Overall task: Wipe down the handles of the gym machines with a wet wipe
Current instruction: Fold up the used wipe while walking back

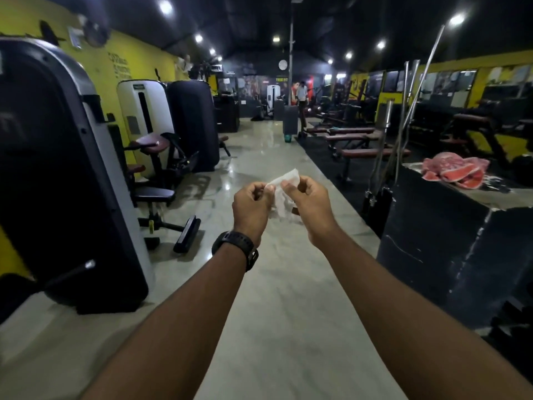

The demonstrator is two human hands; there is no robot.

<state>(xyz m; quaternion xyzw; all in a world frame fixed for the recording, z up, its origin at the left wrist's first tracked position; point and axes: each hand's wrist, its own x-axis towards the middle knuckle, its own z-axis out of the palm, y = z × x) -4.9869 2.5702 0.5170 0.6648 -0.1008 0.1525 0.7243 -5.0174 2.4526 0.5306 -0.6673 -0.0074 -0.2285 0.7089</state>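
A crumpled white wet wipe (282, 192) hangs between my two hands, held out in front of me over the floor. My left hand (251, 209), with a black watch on its wrist, pinches the wipe's left edge. My right hand (310, 206) pinches the right edge close beside it. A gym machine (72, 180) with a black and grey shroud stands close on my left; a short bar handle (72, 272) sticks out low on it. More machines (153, 119) line the yellow wall behind it.
A pale polished floor aisle (259, 157) runs ahead. A black counter (450, 238) with a red cloth (455, 170) stands at the right, steel bars (409, 111) leaning beside it. Benches (354, 137) fill the right side. A person (301, 102) stands far down the aisle.
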